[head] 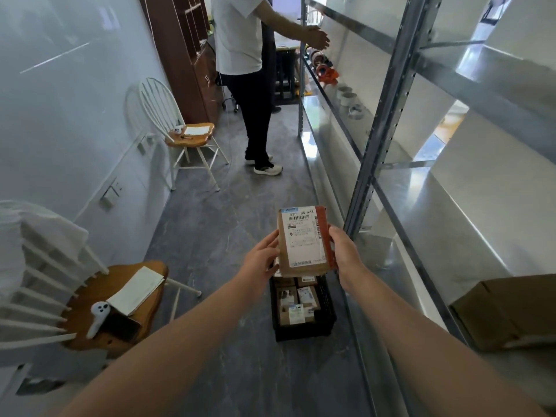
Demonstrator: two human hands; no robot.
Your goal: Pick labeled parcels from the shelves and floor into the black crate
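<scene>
Between our two hands a labeled parcel (pixel 302 240) stands upright in the air, its white label facing us. Our left hand (pixel 261 260) grips its left edge and our right hand (pixel 346 254) clasps the right edge; the fingers behind it are hidden. Directly below the grip, the black crate (pixel 304 333) sits on the grey floor (pixel 210 236), its far end covered by the parcel. The small parcels (pixel 296 308) inside carry labels too small to read. Right of the grip runs metal shelving (pixel 391 109), where a brown box (pixel 511 311) is cut off by the frame. Left of the grip stands a wooden-seated chair (pixel 90 296); beyond, another person (pixel 237 40) stands.
</scene>
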